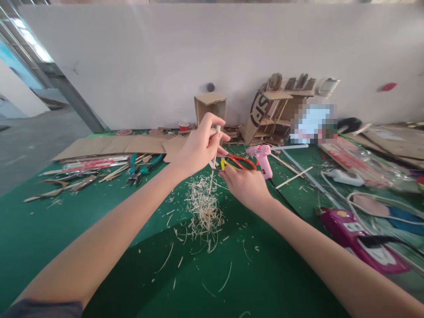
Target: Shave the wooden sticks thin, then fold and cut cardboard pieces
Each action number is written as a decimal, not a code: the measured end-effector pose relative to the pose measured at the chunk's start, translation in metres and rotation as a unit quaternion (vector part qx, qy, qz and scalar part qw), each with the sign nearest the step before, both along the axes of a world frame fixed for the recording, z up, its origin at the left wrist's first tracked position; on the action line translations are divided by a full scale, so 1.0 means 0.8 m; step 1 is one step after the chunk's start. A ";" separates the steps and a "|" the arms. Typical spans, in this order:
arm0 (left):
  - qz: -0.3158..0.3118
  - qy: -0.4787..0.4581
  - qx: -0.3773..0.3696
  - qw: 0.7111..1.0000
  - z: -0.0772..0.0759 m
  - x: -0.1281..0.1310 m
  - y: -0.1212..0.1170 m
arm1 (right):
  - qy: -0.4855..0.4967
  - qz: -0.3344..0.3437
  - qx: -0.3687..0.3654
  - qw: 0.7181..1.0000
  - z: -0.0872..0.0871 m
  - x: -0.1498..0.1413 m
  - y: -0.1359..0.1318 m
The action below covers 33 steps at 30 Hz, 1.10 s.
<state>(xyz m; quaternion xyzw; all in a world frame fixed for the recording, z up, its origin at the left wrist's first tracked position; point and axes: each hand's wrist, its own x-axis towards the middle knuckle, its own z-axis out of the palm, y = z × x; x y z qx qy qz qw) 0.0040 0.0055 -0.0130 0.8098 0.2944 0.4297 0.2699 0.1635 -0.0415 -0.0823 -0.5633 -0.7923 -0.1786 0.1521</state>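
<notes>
My left hand (200, 148) is closed around a thin wooden stick (212, 179), which stands nearly upright with its lower end over a heap of curled wood shavings (203, 207). My right hand (247, 185) is closed on what look like scissors with red and yellow handles (243, 160). Their metal part reaches left against or very near the stick, just below my left fingers. Part of the tool lies hidden behind my right fingers, so contact with the stick is hard to tell.
On the right are a pink glue gun (263, 160), a magenta power strip (361, 240) and loose cables. Teal-handled pliers (142, 168) and cardboard strips (115, 146) lie left. Cardboard structures (265, 115) stand at the back against a pale wall (149, 66).
</notes>
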 end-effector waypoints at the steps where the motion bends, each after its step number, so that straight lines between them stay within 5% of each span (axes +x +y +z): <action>1: -0.001 0.000 0.000 1.000 0.000 0.000 0.000 | 0.012 -0.008 0.014 1.000 0.003 0.001 0.002; 6: 0.001 0.003 0.005 1.000 -0.002 0.000 0.002 | 0.002 -0.031 -0.006 0.999 0.002 -0.001 0.005; 12: -0.005 -0.001 -0.005 1.000 -0.001 -0.001 0.001 | -0.073 0.019 -0.121 0.990 -0.015 -0.012 -0.009; 20: -0.016 -0.007 -0.028 0.999 0.000 -0.001 -0.001 | -0.013 -0.019 0.007 1.000 -0.001 -0.006 0.002; 27: -0.007 -0.014 -0.027 1.000 -0.005 -0.004 0.007 | -0.071 -0.001 -0.099 0.993 -0.013 -0.016 -0.005; 33: -0.016 -0.021 -0.032 0.999 -0.006 -0.005 0.009 | -0.035 0.004 -0.028 0.999 -0.006 -0.009 0.000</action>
